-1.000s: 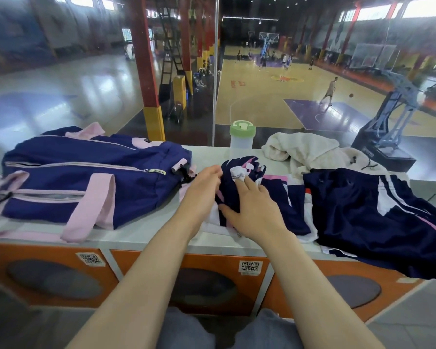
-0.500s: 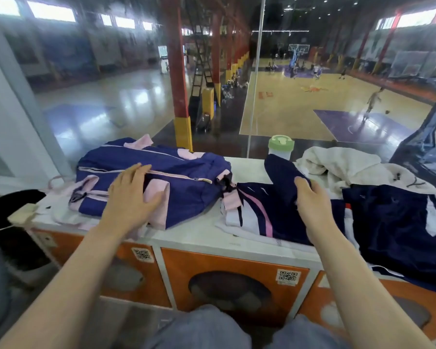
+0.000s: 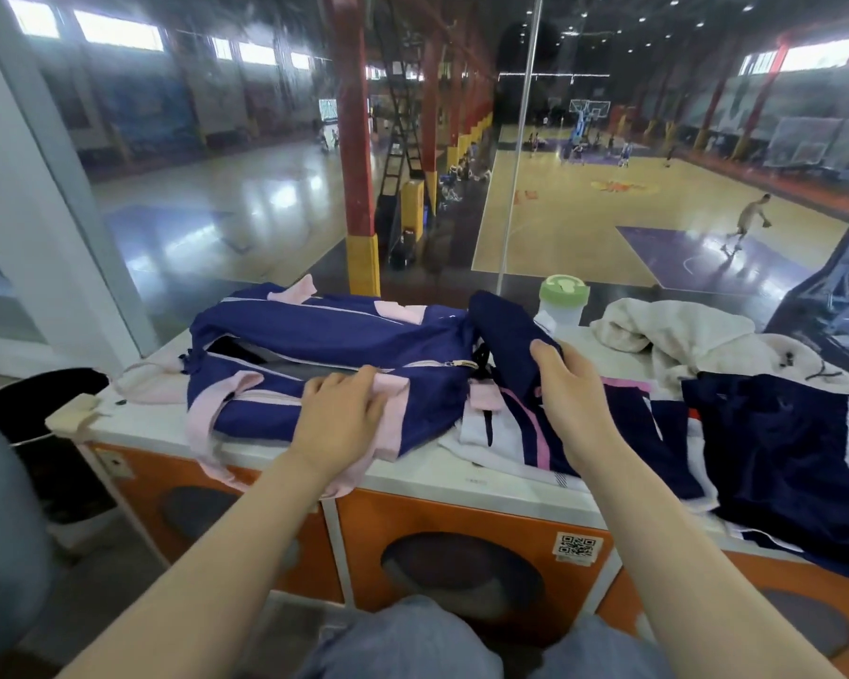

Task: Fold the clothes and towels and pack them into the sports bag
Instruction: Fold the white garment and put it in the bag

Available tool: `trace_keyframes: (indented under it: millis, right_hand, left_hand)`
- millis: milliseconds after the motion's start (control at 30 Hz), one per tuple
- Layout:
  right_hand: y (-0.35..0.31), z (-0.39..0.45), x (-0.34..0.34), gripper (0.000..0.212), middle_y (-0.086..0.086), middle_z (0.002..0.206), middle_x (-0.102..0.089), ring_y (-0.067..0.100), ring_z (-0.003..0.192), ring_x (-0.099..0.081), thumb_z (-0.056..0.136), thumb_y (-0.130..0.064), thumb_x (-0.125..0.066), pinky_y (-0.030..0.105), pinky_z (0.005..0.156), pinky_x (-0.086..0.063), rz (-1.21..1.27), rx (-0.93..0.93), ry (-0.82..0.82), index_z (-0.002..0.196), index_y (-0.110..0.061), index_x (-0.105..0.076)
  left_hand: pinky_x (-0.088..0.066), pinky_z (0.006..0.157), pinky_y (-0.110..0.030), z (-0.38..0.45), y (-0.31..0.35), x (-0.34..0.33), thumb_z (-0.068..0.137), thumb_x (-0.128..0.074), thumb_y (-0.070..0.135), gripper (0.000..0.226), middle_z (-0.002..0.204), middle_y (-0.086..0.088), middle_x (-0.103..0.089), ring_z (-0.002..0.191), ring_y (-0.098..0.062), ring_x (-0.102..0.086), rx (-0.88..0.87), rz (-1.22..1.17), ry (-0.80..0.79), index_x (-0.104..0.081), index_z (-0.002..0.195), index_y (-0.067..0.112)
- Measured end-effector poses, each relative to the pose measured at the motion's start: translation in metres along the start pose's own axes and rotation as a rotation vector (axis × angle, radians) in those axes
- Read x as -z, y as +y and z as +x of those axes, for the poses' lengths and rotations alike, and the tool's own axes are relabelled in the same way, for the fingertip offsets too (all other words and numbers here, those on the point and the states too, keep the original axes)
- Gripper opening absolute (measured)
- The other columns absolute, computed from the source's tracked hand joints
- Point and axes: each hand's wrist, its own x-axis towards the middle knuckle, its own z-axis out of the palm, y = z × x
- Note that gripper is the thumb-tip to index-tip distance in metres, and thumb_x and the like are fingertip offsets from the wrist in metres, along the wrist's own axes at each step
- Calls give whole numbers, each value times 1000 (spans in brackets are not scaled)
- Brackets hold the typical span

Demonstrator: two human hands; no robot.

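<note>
- A person sits at a white counter point(image 3: 148, 423) facing a glass wall over a basketball hall; both bare forearms reach forward.
- The left hand point(image 3: 337, 416) lies on the near side of the navy and pink sports bag point(image 3: 324, 335), fingers bent over a pink strap point(image 3: 388, 384) at the edge of the zip opening; it appears to hold that edge down, though how firmly is unclear.
- The right hand point(image 3: 567, 384) grips a folded navy garment point(image 3: 506, 335), lifted just beside the bag's right end; thumb and fingers are curled round the cloth.
- The bag's zip is partly open, showing a dark gap on its left half.
- More clothes wait to the right: a navy, white and pink piece point(image 3: 515, 428) under the right wrist, a dark navy garment point(image 3: 780, 448) further right, a cream towel point(image 3: 677, 335) behind.
- Risks, as a judgement: the fold may fall loose in a one-handed carry; the narrow opening may snag the cloth; the green-lidded bottle point(image 3: 562, 298) stands close behind the lifted garment and could be knocked.
- Hidden: the bag's inside; the left fingertips; the dark garment's right edge, cut off by the frame.
</note>
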Motion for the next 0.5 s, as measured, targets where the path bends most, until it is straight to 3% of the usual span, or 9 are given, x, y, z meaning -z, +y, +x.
trace_keyframes:
  millis: [133,300,433,500]
  right_hand:
    - [-1,3,-5,20,-11,59,-46,13,60,-39,94,-27,-46,29,60,-33,42,7,43,75,-24,-53]
    - [-8,7,-18,17,-4,76,-57,14,67,-49,94,-27,-45,27,60,-39,36,8,3,95,-19,-60]
    - [-8,9,-25,19,-6,80,-60,13,71,-52,95,-26,-44,27,63,-41,9,18,-4,98,-22,-62]
    - [-8,8,-27,20,-7,82,-61,11,73,-53,96,-25,-44,27,64,-43,8,25,-2,102,-22,-62]
  left_hand:
    - [-30,108,-38,0,17,-7,103,-31,35,41,131,0,-59,121,-20,-51,-17,58,-35,-40,140,21]
    - [-35,102,-41,-2,35,-8,103,-28,36,37,129,1,-58,117,-23,-53,-99,90,-129,-43,133,21]
    - [-48,87,-37,6,25,9,102,-30,39,34,109,-1,-67,94,-20,-61,-92,-121,-270,-57,112,20]
    - [-48,79,-33,17,10,19,102,-33,38,35,97,1,-68,84,-14,-61,-40,-185,-251,-63,103,21]
